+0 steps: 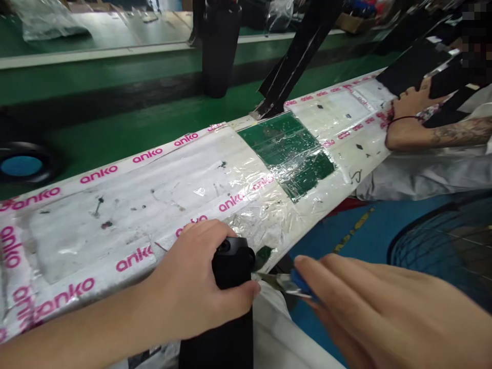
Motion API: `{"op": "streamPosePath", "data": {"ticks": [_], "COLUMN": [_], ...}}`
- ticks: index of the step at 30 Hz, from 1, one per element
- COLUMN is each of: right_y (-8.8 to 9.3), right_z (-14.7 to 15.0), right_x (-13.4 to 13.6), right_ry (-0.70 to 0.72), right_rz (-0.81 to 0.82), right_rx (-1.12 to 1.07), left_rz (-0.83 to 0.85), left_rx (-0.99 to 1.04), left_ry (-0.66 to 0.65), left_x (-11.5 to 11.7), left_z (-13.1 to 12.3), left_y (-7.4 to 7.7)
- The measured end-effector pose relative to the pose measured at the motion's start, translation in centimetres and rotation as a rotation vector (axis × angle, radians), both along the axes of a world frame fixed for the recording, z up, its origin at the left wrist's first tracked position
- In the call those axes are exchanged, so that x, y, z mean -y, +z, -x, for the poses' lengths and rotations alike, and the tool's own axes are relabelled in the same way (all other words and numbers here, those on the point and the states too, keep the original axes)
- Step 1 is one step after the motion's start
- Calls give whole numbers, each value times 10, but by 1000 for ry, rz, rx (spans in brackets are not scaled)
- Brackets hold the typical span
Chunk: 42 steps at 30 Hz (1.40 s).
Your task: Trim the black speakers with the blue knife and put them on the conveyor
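My left hand (207, 277) is wrapped round the upper end of a black covered post (217, 333), which has a dark plastic fitting (233, 259) at its top. The post stands upright at the bench's near edge, and its lower part runs out of view. Close to its right side, my right hand (376, 307) is closed round a blue-handled knife (302, 282). The metal blade points left toward the post's fitting and is a little blurred. I cannot tell whether the blade touches the post. My right fingers hide most of the handle.
A long bench top (126, 205) is covered with white sheets and pink-lettered tape. Behind it runs a green conveyor (154, 113) with a black cylinder (221, 51) and a long black piece (300, 56). Another person's hand (417, 100) rests at right, above a dark mesh basket (446, 246).
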State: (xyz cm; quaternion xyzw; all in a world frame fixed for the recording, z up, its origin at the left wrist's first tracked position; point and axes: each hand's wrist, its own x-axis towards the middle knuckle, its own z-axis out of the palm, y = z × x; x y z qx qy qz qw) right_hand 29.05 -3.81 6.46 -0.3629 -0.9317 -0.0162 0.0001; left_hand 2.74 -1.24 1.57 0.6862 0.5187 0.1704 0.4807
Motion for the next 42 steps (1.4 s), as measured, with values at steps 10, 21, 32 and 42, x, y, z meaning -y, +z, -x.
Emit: {"op": "streamPosePath", "data": {"ticks": [10, 21, 32, 42], "right_y": [-20, -26, -26, -5], "right_z": [31, 39, 42, 48], "right_x": [-14, -13, -15, -35], "right_ry": [56, 18, -4, -4], "right_rz": [-7, 9, 128, 337], "right_rx": [34, 56, 133, 145], "left_rz": [-73, -64, -53, -74], "left_rx": [-6, 29, 22, -21], "left_ry": [19, 41, 35, -62], "left_x": [0, -1, -1, -4], "left_z": [-7, -7, -12, -3], "left_y": [-2, -6, -6, 2]}}
